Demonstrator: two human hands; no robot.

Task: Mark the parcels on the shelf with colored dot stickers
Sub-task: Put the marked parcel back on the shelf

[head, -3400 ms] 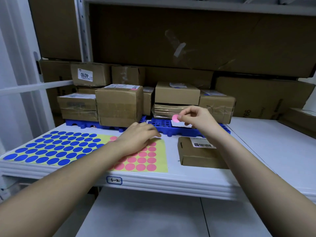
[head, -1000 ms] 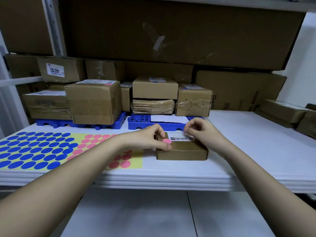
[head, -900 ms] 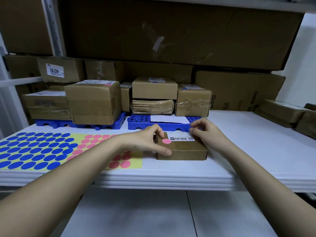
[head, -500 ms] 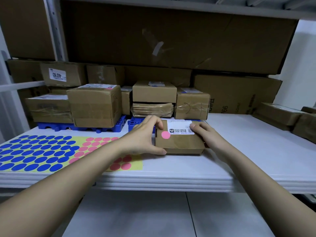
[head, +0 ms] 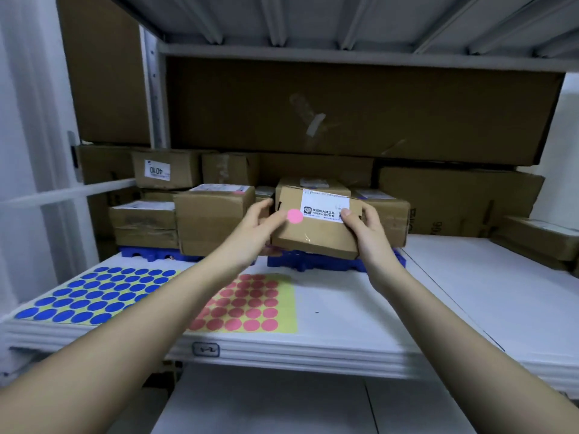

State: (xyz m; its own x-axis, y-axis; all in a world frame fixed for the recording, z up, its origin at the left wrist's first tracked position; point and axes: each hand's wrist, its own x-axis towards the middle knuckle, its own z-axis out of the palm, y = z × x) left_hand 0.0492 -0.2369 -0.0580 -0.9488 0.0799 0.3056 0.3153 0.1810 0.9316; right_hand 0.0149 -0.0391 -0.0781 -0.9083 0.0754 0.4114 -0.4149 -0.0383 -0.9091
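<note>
A small brown parcel (head: 316,233) with a white label is held up off the shelf, tilted toward me. A pink dot sticker (head: 294,216) sits on its top face, left of the label. My left hand (head: 255,228) grips the parcel's left end and my right hand (head: 365,228) grips its right end, thumb on the label. On the white shelf (head: 360,311) lie a yellow sheet of pink dots (head: 250,305) and a sheet of blue dots (head: 94,296). My left forearm covers part of the pink sheet.
Several taped cardboard parcels (head: 213,220) stand on blue plastic pallets (head: 313,263) behind the held parcel. Large boxes (head: 344,111) fill the back of the shelf. More flat boxes (head: 539,239) lie at the far right. A steel upright (head: 153,89) stands at the left.
Both hands have lifted the parcel from the shelf and carried it up and back toward the stacked parcels. The pink dot stays stuck on its top.
</note>
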